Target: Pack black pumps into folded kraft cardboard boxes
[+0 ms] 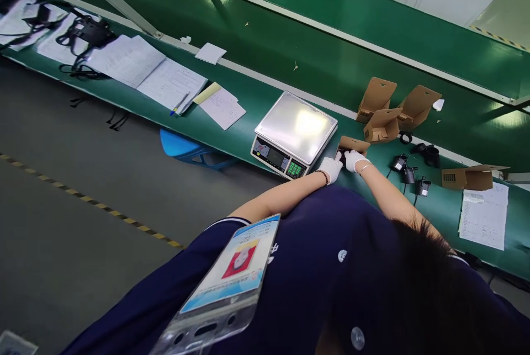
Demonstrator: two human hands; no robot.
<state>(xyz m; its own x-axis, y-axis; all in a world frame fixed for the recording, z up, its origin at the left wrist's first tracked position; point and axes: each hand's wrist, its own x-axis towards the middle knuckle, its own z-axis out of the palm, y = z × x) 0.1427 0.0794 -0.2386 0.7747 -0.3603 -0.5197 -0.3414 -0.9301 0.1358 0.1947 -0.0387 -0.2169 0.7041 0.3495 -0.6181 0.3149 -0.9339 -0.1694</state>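
A small open cardboard box (359, 145) sits on the green bench just right of the scale, with something black partly visible inside. My left hand (331, 168), in a white glove, grips the box's near left side with its fingers closed. From the right, my right hand (355, 160), also gloved in white, reaches over the box opening. Its fingers are bent down at the black contents, and what they hold is hidden. Close to my left hand stands a weighing scale (300, 126) with a bare metal plate. Several black adapter-like units (409, 174) with cords lie to the right.
Open cardboard boxes (376, 98) stand at the bench's back edge. Black round parts (430, 155) and another open box (466, 178) lie further right, beside a printed sheet (484, 217). Left are a notepad (223, 106), an open notebook (169, 81) and corded black devices (89, 29). A blue stool (180, 145) is below.
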